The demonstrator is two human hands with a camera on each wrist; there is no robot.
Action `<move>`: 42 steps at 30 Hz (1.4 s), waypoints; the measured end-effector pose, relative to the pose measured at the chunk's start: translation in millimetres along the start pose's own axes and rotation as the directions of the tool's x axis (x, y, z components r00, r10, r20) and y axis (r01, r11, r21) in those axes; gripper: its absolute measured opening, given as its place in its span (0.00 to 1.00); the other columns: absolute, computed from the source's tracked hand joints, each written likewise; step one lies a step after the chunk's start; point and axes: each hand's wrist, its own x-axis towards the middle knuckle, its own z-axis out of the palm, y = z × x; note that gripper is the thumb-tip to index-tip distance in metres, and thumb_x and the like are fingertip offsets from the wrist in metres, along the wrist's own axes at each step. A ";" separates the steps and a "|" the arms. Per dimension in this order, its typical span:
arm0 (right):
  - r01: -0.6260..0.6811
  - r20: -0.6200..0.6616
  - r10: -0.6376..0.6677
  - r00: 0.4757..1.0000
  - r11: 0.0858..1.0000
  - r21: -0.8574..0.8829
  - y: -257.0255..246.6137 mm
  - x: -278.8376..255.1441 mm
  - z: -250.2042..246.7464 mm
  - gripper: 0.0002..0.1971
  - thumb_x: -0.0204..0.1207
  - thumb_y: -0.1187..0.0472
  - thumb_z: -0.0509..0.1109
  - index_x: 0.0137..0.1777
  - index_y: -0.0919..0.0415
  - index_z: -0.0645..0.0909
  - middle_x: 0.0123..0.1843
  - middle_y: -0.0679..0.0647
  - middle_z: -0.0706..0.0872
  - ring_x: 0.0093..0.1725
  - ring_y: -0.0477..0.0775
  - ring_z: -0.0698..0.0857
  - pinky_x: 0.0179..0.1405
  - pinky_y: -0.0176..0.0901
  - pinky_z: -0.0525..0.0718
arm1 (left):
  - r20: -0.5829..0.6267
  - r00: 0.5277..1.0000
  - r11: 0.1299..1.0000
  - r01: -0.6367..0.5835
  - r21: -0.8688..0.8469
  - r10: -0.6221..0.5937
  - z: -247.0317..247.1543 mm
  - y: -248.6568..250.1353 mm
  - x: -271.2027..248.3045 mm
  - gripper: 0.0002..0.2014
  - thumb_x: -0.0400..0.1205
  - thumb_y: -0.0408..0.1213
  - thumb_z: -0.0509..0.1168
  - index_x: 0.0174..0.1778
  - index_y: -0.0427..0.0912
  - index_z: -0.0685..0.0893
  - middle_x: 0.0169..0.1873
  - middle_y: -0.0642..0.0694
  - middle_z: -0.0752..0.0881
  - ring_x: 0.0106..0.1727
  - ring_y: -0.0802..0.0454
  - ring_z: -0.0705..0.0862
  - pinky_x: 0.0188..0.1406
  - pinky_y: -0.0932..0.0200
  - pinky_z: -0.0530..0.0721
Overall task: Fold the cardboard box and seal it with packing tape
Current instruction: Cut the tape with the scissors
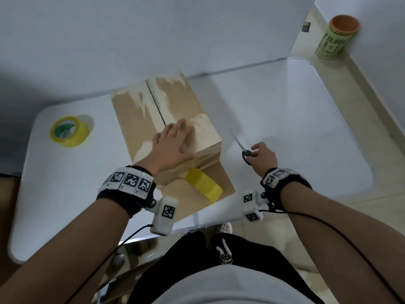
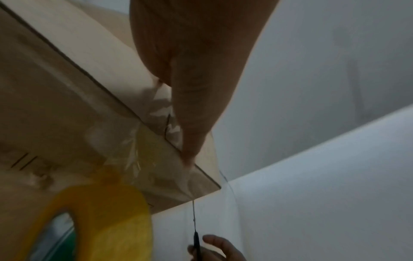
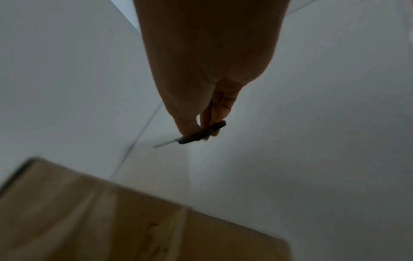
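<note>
A closed cardboard box [image 1: 153, 110] stands mid-table, its top flaps meeting at a centre seam. My left hand [image 1: 175, 141] lies flat on the top near the front right corner, fingers spread over clear tape [image 2: 156, 113] that runs over the edge. A yellow tape roll [image 1: 203, 185] rests against the box's near side, joined to that strip; it is blurred in the left wrist view [image 2: 100, 220]. To the right of the box, my right hand [image 1: 263, 154] grips black-handled scissors [image 1: 242, 150], blades pointing away. The right wrist view shows the fingers curled through the scissors handle [image 3: 201, 134].
A second yellow tape roll [image 1: 69, 131] sits on the white table [image 1: 295, 128] at the left. A white panel stands behind the box. A green canister with an orange lid [image 1: 335, 38] stands on the floor at the far right. The table's near edge is close to my body.
</note>
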 end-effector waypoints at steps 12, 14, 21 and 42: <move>0.551 0.076 -0.552 0.830 0.833 0.038 -132.1 -26.1 -1.1 0.15 0.76 0.60 0.69 0.62 0.45 0.79 0.50 0.54 0.90 0.48 0.54 0.87 0.51 0.45 0.84 | 0.592 0.794 0.410 0.590 -0.695 -0.139 -5.9 -23.5 -53.3 0.20 0.85 0.45 0.63 0.56 0.28 0.85 0.46 0.35 0.90 0.39 0.49 0.88 0.41 0.61 0.89; 0.608 0.155 -0.602 0.783 0.794 0.011 -143.2 -36.9 7.1 0.16 0.76 0.61 0.69 0.63 0.47 0.78 0.51 0.54 0.89 0.49 0.54 0.87 0.52 0.46 0.84 | 0.678 0.722 0.396 0.668 -0.630 -0.139 10.4 -23.1 -59.3 0.24 0.86 0.47 0.62 0.64 0.26 0.79 0.52 0.30 0.88 0.43 0.45 0.89 0.50 0.54 0.88; 0.736 0.424 -0.602 0.677 0.562 -0.377 -146.0 -55.0 36.4 0.23 0.70 0.51 0.72 0.62 0.53 0.71 0.58 0.53 0.76 0.60 0.57 0.74 0.58 0.53 0.79 | 0.580 0.796 -0.089 0.574 -0.814 -0.172 72.4 -11.9 -55.1 0.27 0.83 0.49 0.65 0.77 0.42 0.71 0.66 0.39 0.82 0.64 0.43 0.82 0.66 0.48 0.79; 0.588 0.339 -0.496 0.799 0.530 -0.611 -136.0 -72.4 39.4 0.29 0.76 0.47 0.65 0.78 0.36 0.63 0.61 0.56 0.74 0.66 0.60 0.69 0.60 0.64 0.73 | 0.654 0.754 0.162 0.640 -0.751 0.052 61.4 -42.4 -44.9 0.19 0.80 0.26 0.69 0.65 0.47 0.80 0.52 0.40 0.90 0.51 0.45 0.90 0.56 0.51 0.87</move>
